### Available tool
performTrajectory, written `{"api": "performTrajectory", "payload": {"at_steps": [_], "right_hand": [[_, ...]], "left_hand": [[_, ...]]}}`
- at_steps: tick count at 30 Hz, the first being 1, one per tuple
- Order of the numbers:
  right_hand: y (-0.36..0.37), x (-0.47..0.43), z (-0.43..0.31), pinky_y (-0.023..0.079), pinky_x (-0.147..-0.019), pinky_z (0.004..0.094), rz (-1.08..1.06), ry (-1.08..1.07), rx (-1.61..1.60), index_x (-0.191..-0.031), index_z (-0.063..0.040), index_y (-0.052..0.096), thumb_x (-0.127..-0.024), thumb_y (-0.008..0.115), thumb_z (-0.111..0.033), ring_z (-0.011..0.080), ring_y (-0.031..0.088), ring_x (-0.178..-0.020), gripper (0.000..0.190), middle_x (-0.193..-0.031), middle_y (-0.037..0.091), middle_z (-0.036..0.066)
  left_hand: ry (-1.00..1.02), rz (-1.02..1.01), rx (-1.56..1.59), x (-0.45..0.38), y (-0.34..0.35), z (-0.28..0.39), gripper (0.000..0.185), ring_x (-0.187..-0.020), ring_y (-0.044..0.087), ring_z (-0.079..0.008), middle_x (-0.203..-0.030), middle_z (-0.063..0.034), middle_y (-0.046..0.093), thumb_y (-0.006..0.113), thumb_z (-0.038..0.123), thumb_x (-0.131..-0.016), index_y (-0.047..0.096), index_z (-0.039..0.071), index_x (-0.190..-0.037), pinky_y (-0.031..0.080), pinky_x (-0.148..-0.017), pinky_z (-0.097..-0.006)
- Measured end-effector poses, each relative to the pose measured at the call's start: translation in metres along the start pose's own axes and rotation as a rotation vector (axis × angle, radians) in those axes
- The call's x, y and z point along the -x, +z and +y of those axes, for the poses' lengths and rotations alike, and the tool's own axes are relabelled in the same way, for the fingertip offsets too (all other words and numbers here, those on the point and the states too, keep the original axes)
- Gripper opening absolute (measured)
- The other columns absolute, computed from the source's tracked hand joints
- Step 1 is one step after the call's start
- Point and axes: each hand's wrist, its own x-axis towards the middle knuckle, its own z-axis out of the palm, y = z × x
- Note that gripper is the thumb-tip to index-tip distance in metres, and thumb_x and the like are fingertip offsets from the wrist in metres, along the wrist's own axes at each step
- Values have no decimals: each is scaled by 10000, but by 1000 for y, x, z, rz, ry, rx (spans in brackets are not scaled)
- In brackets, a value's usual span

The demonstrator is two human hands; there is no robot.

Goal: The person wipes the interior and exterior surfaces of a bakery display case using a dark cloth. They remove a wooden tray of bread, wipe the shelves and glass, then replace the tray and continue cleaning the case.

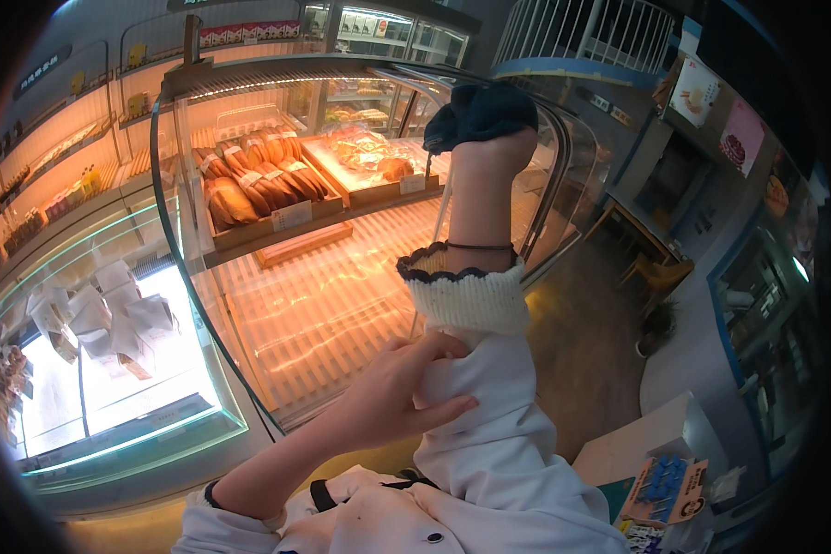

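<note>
My right hand [502,144] is raised at the upper middle, around a dark cloth [485,114] that hides most of its fingers. The cloth is in front of the curved glass of a lit bakery display case [305,305]; whether it touches the glass I cannot tell. My left hand [405,388] grips the white right sleeve [481,374] at the forearm, thumb and fingers around the fabric. Above that hand sits a ribbed knit cuff [467,301] with a dark scalloped edge. A thin dark band [480,246] circles my right wrist.
Inside the case, wooden trays hold packaged bread loaves [263,173] and bagged pastries [363,152]. At left, a glass counter [131,443] contains several white packets [114,305]. A box of blue-wrapped items [665,485] stands lower right. Farther back are a chair [654,280] and table [640,221].
</note>
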Motion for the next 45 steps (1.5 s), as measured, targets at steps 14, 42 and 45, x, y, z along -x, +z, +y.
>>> {"api": "performTrajectory", "payload": {"at_steps": [14,42,45], "right_hand": [[71,39,40,442,-790,377,390,-516,1291,-979,28,544,-792,435,-121,304,567,-833,263,-898,593,178],[126,-44,-46,488,-616,330,748,-364,274,-936,22,548,-806,410,-163,222,572,-708,264,-809,562,98],[113,-43,-51,504,-780,354,657,-201,24,-1048,-48,538,-862,341,-227,216,594,-832,324,-955,594,106]], "left_hand": [[317,-237,-315,-28,55,46,153,-579,535,-237,-858,-107,500,503,154,-892,499,11,-838,441,-506,-361],[1036,73,-760,-69,-18,-8,240,-694,514,-186,-753,-27,480,596,108,-707,547,62,-937,434,-627,-313],[823,233,-665,-69,-30,-28,237,-783,522,-213,-777,-46,468,615,85,-689,548,64,-915,461,-672,-356]]}}
